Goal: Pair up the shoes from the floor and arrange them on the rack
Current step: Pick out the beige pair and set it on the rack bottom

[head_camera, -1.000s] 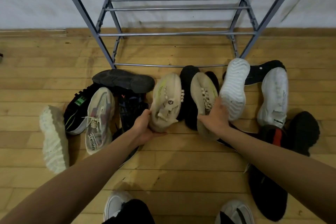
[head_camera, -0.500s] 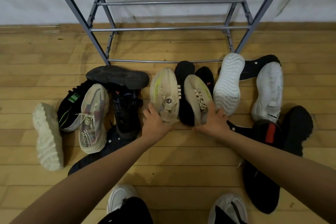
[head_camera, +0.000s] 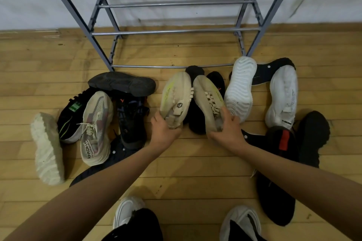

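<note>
You've got one beige shoe in each hand. Your left hand (head_camera: 164, 133) is curled round the heel end of the left beige shoe (head_camera: 175, 100), and your right hand (head_camera: 227, 131) grips the heel end of the right beige shoe (head_camera: 207, 101), thumb lying up over the collar near the laces. So both hands are closed on shoes, neither one is free.

The pair sits mid-pile on the wooden floor (head_camera: 186, 162), just in front of the lowest bar of the rack (head_camera: 176, 31). I honestly can't tell if they're lifted or resting on the shoes below.

Both shoes run lengthwise away from you, heels toward you in your palms, toes aimed at the rack. The toes lean in toward each other a bit, so the two almost touch near the front, with black shoes (head_camera: 195, 123) showing in the gap and underneath. The uppers face up at the camera, and each has a lime streak.

Just right of your right hand there's a white shoe flipped sole-up (head_camera: 240, 88), and further right its white partner (head_camera: 284, 96). To the left of your left hand are a dark blue-laced shoe (head_camera: 131, 121) and a pale lettered sneaker (head_camera: 96, 125).

Your forearms are bare and come in from the bottom corners, angling toward the middle, with both hands low to the floor.
</note>
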Demonstrator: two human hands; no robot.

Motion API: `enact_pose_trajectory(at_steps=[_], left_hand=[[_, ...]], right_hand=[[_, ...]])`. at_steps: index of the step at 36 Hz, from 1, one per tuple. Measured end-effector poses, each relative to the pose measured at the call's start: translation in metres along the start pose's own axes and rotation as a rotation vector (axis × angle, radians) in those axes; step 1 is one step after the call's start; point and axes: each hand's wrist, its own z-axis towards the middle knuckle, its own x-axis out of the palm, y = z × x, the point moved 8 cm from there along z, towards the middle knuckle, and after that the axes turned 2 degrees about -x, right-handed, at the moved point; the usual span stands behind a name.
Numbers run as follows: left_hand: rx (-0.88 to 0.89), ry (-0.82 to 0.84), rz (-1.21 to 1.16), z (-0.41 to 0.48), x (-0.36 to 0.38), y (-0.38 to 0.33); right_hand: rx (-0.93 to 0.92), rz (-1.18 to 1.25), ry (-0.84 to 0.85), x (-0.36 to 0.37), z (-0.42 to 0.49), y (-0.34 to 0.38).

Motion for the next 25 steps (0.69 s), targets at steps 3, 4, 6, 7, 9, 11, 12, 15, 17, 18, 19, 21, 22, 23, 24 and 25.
enact_pose_trajectory(at_steps=[3, 4, 6, 7, 9, 11, 12, 15, 17, 18, 19, 21, 22, 23, 24, 25], left_hand=[[0.014, -0.030, -0.113, -0.007, -0.003, -0.009], [0.018, -0.043, -0.144, -0.007, -0.006, -0.013], [0.030, -0.067, -0.173, -0.004, -0.014, -0.021], [0.040, -0.077, -0.171, -0.001, -0.020, -0.024], [0.048, -0.090, -0.157, 0.008, -0.031, -0.027], [0.033, -0.093, -0.134, 0.020, -0.042, -0.025], [0.022, -0.089, -0.119, 0.027, -0.047, -0.024], [-0.007, -0.084, -0.096, 0.054, -0.065, -0.024], [-0.005, -0.101, -0.073, 0.073, -0.079, -0.028], [0.000, -0.116, -0.056, 0.082, -0.085, -0.032], [0.002, -0.132, -0.039, 0.091, -0.091, -0.036], [-0.004, -0.155, -0.021, 0.106, -0.099, -0.042], [-0.013, -0.158, -0.022, 0.113, -0.101, -0.045], [-0.028, -0.157, -0.029, 0.119, -0.103, -0.046], [-0.045, -0.156, -0.042, 0.125, -0.103, -0.047], [-0.059, -0.157, -0.059, 0.132, -0.104, -0.048]], right_hand=[[-0.016, 0.053, -0.038, -0.002, -0.003, 0.009], [-0.023, 0.068, -0.051, -0.003, -0.003, 0.014], [-0.042, 0.076, -0.078, -0.008, 0.000, 0.024], [-0.056, 0.068, -0.091, -0.010, 0.003, 0.030], [-0.068, 0.042, -0.104, -0.013, 0.011, 0.041], [-0.050, 0.047, -0.094, -0.011, 0.024, 0.050], [-0.046, 0.056, -0.084, -0.010, 0.031, 0.054], [-0.064, 0.051, -0.076, -0.008, 0.059, 0.069], [-0.067, 0.036, -0.090, -0.009, 0.080, 0.078], [-0.066, 0.034, -0.101, -0.009, 0.090, 0.083], [-0.063, 0.037, -0.110, -0.008, 0.101, 0.088], [-0.052, 0.058, -0.112, -0.002, 0.119, 0.096], [-0.045, 0.074, -0.105, 0.002, 0.127, 0.099], [-0.038, 0.090, -0.097, 0.007, 0.133, 0.102], [-0.032, 0.101, -0.092, 0.011, 0.139, 0.104], [-0.031, 0.106, -0.091, 0.014, 0.145, 0.107]])
